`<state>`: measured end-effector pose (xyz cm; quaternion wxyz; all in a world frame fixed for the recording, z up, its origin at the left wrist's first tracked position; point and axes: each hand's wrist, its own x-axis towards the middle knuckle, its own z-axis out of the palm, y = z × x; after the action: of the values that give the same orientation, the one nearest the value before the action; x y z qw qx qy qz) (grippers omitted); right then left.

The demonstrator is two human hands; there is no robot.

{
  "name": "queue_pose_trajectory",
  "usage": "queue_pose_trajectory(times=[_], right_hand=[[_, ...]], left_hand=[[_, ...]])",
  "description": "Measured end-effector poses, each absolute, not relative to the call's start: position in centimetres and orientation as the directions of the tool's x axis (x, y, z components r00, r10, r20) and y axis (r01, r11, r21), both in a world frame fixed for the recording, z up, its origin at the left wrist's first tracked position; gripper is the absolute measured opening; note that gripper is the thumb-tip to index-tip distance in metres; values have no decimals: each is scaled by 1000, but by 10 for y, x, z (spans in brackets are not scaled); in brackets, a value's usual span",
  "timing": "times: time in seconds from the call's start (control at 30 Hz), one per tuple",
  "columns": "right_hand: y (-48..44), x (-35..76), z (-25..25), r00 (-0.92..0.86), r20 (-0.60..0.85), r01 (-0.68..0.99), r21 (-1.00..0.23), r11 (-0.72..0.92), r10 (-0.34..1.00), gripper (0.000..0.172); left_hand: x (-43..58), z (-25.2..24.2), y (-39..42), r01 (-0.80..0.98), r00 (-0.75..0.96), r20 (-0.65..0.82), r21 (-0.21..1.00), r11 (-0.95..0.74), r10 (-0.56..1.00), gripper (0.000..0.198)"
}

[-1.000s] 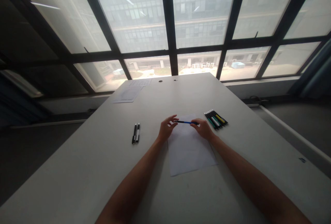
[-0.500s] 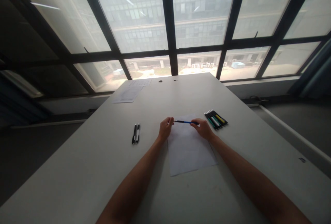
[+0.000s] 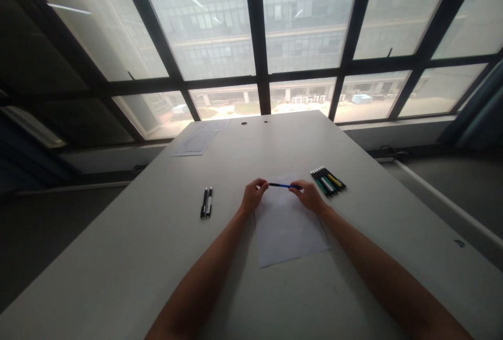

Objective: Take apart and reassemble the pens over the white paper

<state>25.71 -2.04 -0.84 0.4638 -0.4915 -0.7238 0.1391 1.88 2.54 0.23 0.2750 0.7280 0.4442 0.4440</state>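
Note:
A blue pen with a black front section (image 3: 280, 185) is held level above the white paper sheet (image 3: 288, 235). My right hand (image 3: 309, 196) is closed round its right end, thumb and fingers pinching the barrel. At the pen's other end my left hand (image 3: 253, 195) is closed, its thumb and forefinger pinching the tip. Those fingertips hide the very point, so I cannot tell whether a small part sits there. Just beyond my right hand lies a row of several pens (image 3: 328, 182) with black, green, white and yellow parts.
To the left, a black pen (image 3: 204, 204) and a black-and-white pen (image 3: 209, 203) lie side by side on the white table (image 3: 157, 245). Printed sheets (image 3: 192, 143) lie at the far left edge. Behind the table stand tall windows (image 3: 220, 15) with dark frames.
My left fingers have shifted slightly right onto the pen's tip, covering the end that showed before. The right hand and the pen have hardly moved.

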Motion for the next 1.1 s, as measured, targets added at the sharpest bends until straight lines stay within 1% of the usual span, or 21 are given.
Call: queue_pose_trajectory(times=[0.13,0.23,0.3,0.4,0.43,0.47,0.53,0.57,0.7,0.8,1.1], right_hand=[[-20,257,-8,-83,526,577,-667,471,847,15],[-19,258,-9,-83,523,571,-673,470,849,15],[-19,258,-10,-74,525,572,-674,467,848,15],[-19,258,-11,-69,524,574,-675,464,849,16],[-19,258,-11,-69,524,573,-676,464,849,16],[-20,258,-11,-71,523,572,-676,465,849,17],[-20,258,-10,-71,524,570,-677,465,849,17],[-21,258,-10,-69,524,571,-677,464,849,16],[-21,257,-8,-65,527,576,-674,463,848,16],[-21,257,-8,-72,530,582,-665,467,845,16],[-21,258,-10,-83,536,593,-651,474,840,14]], left_hand=[[18,0,26,384,206,422,795,-469,883,18],[19,1,24,351,225,424,804,-479,877,16],[19,3,23,320,250,431,808,-494,867,25],[20,5,22,310,253,445,804,-508,859,52],[20,5,22,318,233,447,804,-502,863,55],[20,6,22,329,206,447,806,-492,871,53],[20,6,22,360,154,437,810,-462,886,36],[19,6,22,381,141,429,808,-449,892,31],[20,8,21,458,144,414,777,-432,899,44],[21,9,20,469,162,418,764,-443,894,40],[19,4,23,430,194,403,784,-447,894,26]])
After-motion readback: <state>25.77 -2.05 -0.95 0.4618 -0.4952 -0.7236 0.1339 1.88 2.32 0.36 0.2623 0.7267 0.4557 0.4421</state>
